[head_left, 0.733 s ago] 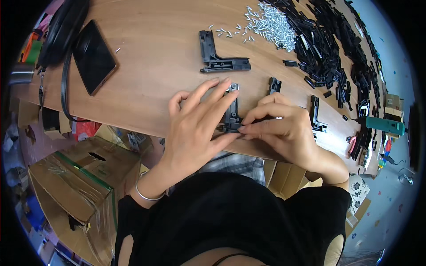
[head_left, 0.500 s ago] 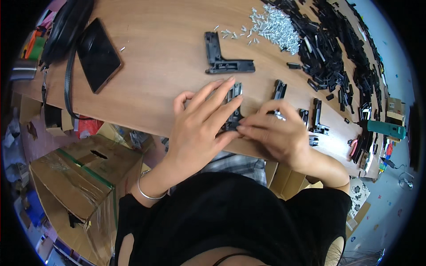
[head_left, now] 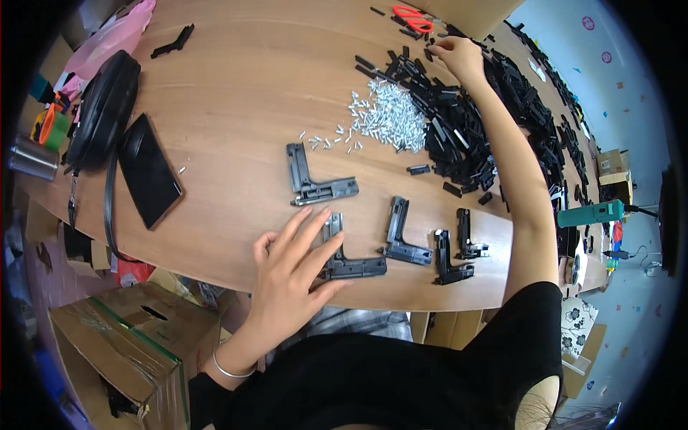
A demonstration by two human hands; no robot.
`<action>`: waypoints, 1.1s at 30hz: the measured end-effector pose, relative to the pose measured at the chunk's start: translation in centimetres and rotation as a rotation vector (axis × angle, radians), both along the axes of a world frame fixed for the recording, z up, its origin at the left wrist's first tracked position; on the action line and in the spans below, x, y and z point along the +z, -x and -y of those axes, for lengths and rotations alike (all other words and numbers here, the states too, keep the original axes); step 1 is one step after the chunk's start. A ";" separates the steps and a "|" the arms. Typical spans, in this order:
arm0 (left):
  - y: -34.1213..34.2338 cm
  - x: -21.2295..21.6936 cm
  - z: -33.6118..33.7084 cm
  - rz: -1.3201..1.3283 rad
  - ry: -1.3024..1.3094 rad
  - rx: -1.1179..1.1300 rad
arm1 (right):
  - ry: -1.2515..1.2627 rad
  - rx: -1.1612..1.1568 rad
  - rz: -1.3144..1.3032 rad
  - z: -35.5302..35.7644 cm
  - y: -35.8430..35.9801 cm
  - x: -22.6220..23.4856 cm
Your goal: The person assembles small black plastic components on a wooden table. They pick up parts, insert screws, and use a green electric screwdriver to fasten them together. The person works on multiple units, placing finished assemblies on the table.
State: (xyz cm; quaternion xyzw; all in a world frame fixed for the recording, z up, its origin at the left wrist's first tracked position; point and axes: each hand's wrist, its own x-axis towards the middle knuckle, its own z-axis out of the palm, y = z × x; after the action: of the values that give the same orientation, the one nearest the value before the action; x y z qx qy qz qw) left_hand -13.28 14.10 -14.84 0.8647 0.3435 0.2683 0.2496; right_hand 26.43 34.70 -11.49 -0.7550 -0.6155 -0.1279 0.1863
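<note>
My left hand (head_left: 287, 279) lies with spread fingers over the upright arm of a black L-shaped plastic part (head_left: 362, 268) near the table's front edge. Its fingers cover some of that part. Stretched far forward, my right hand (head_left: 460, 59) has its fingertips pinched at a small black plastic piece (head_left: 428, 54) beside the far pile. Another black L-shaped part (head_left: 326, 190) lies just beyond my left hand. To the right are more of them: one (head_left: 407, 251) in the middle, and two smaller-looking ones, a nearer (head_left: 453, 272) and a farther (head_left: 466, 240).
Silver screw-like pins (head_left: 394, 118) are heaped beside a large pile of black plastic pieces (head_left: 459, 136). Red-handled scissors (head_left: 412, 19) lie at the back. A teal power screwdriver (head_left: 591, 213) hangs at right. A phone (head_left: 149, 172) and black case (head_left: 107, 107) lie left, above a cardboard box (head_left: 115, 322).
My right hand has left the L-shaped part by my left hand and reached far forward to the black pieces. My left hand stays on the part. The view has shifted.
</note>
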 end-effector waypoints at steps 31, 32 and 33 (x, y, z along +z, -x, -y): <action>0.4 0.5 -0.1 0.005 0.052 -0.006 | 0.077 0.150 -0.589 -4.8 0.1 -0.7; 0.3 0.5 -0.1 0.003 0.040 -0.011 | 0.054 0.162 -0.846 -3.8 0.4 -0.3; 0.2 0.5 -0.1 0.003 0.030 -0.017 | 0.093 0.245 -1.188 -2.6 0.6 0.1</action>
State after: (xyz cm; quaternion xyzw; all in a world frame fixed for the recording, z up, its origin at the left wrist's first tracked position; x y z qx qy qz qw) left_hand -13.52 14.24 -14.36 0.8634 0.3396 0.2623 0.2653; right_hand 25.83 37.32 -11.42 -0.6283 -0.4936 0.3648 0.4781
